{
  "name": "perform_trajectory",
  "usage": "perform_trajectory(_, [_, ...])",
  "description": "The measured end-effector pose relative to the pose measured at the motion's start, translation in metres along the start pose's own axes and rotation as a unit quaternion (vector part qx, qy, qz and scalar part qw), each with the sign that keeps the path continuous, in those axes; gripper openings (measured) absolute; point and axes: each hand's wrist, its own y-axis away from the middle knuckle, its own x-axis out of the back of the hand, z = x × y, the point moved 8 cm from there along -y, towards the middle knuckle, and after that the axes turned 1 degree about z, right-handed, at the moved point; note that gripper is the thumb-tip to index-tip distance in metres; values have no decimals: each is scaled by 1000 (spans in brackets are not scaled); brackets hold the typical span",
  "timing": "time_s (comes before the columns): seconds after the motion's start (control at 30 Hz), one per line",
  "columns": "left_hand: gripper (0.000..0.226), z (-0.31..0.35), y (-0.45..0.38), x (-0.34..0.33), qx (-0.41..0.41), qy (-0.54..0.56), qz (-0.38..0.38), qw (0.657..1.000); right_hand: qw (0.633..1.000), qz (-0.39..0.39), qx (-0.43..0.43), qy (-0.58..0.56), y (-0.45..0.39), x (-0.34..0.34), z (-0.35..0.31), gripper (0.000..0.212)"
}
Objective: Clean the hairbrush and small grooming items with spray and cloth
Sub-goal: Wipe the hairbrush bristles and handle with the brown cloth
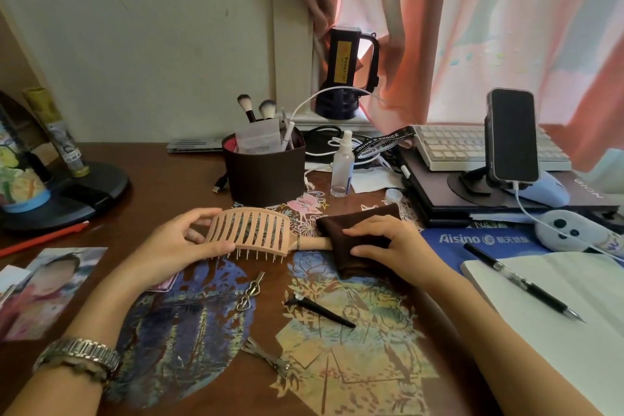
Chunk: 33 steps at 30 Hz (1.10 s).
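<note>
Head view, left hand (175, 240) gripping hairbrush (250, 230) head, right hand (388, 243) clamping cloth (351, 230) round handle, spray bottle (342, 169) behind, hair clips (248, 292) in front

A single head-worn wide-angle view looks forward and down from above the near edge of the counter (175, 172). It sits close over both forearms, which enter from the bottom corners. It faces the wall and the curtain (472, 27) behind the counter, whose straight lines bow toward the frame edges.
</note>
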Motion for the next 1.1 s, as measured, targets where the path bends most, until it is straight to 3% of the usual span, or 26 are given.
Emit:
perform_trajectory(0.13, [91,5,4,1,-3,6,-7,1000,999,-11,14,34,-9,-13,-11,33])
perform_trajectory(0.27, [89,7,5,1,-4,-2,-4,1000,997,-17,33,72,-18,-26,-28,36])
perform_trajectory(0.43, [105,7,6,3,-1,-1,-6,1000,992,-13,65,104,-26,-39,-47,38])
perform_trajectory(0.8, [107,7,4,2,-6,-2,-11,1000,979,-60,107,164,-30,-50,-54,43])
perform_trajectory(1.0, [81,5,3,0,-4,-11,-2,1000,959,-94,138,228,-32,-59,-54,38])
perform_trajectory(1.1, [93,7,5,1,-11,-19,-6,1000,962,-89,146,211,-32,-59,-57,33])
